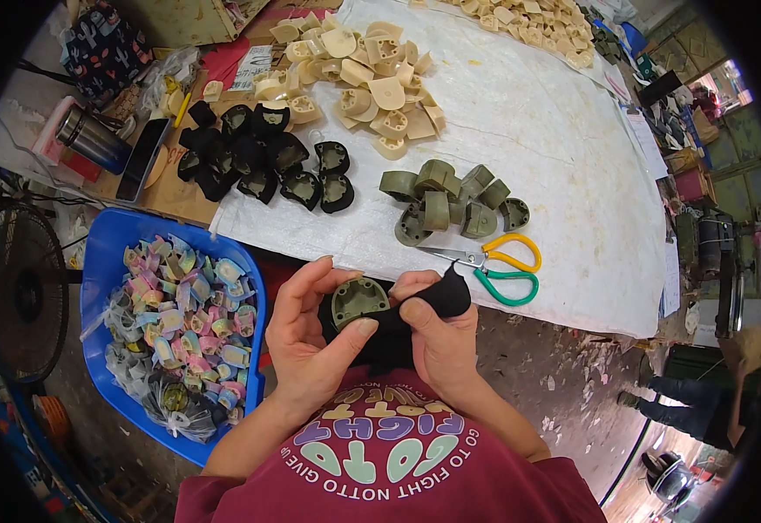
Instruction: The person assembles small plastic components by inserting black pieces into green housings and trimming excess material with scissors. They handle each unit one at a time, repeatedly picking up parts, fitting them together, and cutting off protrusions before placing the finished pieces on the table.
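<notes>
My left hand [315,331] grips an olive-green plastic shoe heel [359,301], its hollow, holed face turned up. Black fabric [444,296] lies against the heel's lower edge and side. My right hand [437,336] pinches that fabric between thumb and fingers, just right of the heel; part of it sticks out past the hand. Beyond my hands, several bare olive heels [437,209] sit in a loose pile on the white-covered table [563,200]. Scissors [485,257] with one yellow and one green handle lie open beside them. Black-covered heels [258,157] are heaped at the left.
Cream heels [380,78] are piled at the back. A blue tub [93,288] of pastel heels and plastic bags stands at my left, near a black fan [23,288]. A steel flask [93,139] and a phone [143,161] occupy the table's left. Another person [694,405] is at the far right.
</notes>
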Tool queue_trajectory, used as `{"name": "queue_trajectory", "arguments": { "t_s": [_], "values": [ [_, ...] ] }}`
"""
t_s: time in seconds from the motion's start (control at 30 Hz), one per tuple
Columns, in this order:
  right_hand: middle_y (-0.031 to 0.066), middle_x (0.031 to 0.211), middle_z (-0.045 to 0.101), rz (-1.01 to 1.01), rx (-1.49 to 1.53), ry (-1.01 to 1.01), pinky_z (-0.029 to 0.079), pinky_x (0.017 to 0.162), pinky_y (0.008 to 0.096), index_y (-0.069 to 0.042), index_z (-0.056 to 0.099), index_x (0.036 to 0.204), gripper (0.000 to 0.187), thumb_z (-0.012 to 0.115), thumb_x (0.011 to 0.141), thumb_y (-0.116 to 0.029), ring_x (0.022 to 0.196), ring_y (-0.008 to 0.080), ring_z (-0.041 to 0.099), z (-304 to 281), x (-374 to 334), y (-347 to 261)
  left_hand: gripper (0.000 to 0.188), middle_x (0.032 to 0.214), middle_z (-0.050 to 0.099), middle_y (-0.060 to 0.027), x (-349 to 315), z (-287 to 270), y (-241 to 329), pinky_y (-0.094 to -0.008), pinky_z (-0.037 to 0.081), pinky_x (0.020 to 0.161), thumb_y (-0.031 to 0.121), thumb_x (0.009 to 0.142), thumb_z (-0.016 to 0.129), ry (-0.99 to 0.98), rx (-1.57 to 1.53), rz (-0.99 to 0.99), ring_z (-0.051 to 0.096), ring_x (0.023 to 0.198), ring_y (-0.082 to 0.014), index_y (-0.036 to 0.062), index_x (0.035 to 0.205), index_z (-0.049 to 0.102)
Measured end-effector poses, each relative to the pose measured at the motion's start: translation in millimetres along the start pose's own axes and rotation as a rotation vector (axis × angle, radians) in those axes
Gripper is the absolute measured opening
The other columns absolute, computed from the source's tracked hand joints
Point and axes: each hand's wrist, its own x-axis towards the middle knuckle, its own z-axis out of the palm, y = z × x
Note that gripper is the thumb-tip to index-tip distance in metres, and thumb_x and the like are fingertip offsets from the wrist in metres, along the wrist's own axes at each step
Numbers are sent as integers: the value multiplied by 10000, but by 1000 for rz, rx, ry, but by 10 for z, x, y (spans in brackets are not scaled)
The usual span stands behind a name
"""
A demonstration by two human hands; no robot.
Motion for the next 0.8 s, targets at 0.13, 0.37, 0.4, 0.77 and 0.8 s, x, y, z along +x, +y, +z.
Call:
{"name": "queue_trajectory", "arguments": {
  "t_s": [0.13, 0.37, 0.4, 0.77, 0.8],
  "values": [
    [66, 1015, 630, 109, 145, -28, 472, 841, 293, -6, 661, 992, 181, 714, 839, -88, 926, 153, 591, -65, 57, -23, 685, 1201, 592, -152, -9, 21, 37, -319, 407, 997, -53, 738, 740, -13, -65, -48, 546, 1143, -184, -6, 1342, 420],
    [77, 998, 648, 211, 204, -139, 490, 811, 289, -1, 668, 962, 135, 693, 856, -81, 906, 154, 605, -131, 113, -56, 704, 1241, 618, -160, -2, -10, 91, -373, 238, 1116, 28, 735, 767, -112, 28, -72, 518, 1231, -195, -10, 1358, 442],
    [78, 995, 649, 221, 207, -131, 492, 806, 289, 0, 670, 957, 132, 693, 855, -81, 903, 154, 606, -129, 116, -52, 705, 1244, 619, -162, 1, -20, 96, -381, 201, 1133, 43, 737, 769, -123, 47, -84, 514, 1241, -202, -7, 1361, 443],
    [58, 1001, 657, -12, -134, 50, 488, 804, 260, 20, 663, 986, 146, 692, 848, -16, 883, 114, 605, 51, 29, -62, 724, 1336, 449, -145, 66, -56, -17, -358, 327, 1049, 206, 673, 844, -82, 326, -37, 447, 1239, -249, 16, 1283, 502],
    [55, 1003, 656, -63, -219, 58, 486, 801, 252, 24, 660, 994, 150, 689, 850, -8, 884, 106, 602, 74, 8, -63, 706, 1307, 444, -130, 45, -81, -15, -352, 365, 1019, 218, 658, 854, -56, 436, -69, 473, 1193, -246, 18, 1249, 525]
  ]
}}
